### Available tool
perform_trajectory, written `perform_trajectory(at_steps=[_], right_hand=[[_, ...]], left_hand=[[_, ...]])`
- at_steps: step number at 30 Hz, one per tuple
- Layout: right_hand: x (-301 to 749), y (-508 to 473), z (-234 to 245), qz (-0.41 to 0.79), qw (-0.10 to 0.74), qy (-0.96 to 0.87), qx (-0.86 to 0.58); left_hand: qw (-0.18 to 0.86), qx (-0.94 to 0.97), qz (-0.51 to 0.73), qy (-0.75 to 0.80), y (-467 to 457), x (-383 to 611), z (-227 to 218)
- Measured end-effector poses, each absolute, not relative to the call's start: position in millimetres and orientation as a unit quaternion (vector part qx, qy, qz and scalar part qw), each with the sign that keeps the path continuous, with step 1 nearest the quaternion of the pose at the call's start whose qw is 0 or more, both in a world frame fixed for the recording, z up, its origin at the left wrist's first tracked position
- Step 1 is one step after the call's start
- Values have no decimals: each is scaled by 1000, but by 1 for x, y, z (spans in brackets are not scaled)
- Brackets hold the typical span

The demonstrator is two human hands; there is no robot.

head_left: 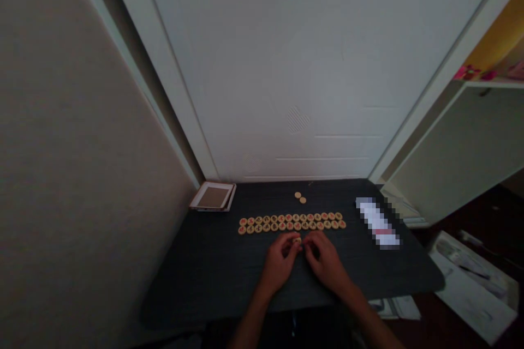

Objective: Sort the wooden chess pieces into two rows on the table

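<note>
Near the middle of the dark table, my left hand [280, 257] pinches a round wooden Chinese chess piece [297, 240] between thumb and fingers. Close beside it on the right is my right hand [323, 257], its fingers closed together; whether they hold anything is hidden. Just beyond both hands lie two long rows of Chinese chess pieces [289, 226], marked with red and dark characters. Farther back, two more discs [300, 197] lie side by side with no marks visible on top.
A shallow box or frame [213, 196] sits at the table's [196, 278] back left corner. On the right lies a pixelated bright object [377, 222]. A white panel [286, 65] rises behind the table. White boxes [470, 283] stand below at right.
</note>
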State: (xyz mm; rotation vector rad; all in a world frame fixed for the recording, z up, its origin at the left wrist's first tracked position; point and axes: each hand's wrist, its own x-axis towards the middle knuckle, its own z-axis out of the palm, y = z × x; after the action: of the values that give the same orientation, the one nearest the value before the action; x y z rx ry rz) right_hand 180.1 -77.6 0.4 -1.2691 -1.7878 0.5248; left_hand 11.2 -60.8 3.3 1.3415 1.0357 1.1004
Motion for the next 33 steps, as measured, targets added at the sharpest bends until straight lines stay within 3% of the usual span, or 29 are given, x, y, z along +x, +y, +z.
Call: perform_trajectory(at_steps=[14, 21, 28, 33], right_hand=[[165, -71, -12, 181, 404, -741, -505], [166, -72, -17, 148, 384, -764, -497], [166, -72, -15, 146, 388, -769, -487], [166, -73, -12, 145, 386, -768, -490]], left_hand=[[499, 494, 497, 511, -53, -36, 6], [370, 503, 530, 574, -25, -87, 14], [209, 575, 378, 695, 3, -145, 15], [180, 606, 316, 708, 15, -157, 5]])
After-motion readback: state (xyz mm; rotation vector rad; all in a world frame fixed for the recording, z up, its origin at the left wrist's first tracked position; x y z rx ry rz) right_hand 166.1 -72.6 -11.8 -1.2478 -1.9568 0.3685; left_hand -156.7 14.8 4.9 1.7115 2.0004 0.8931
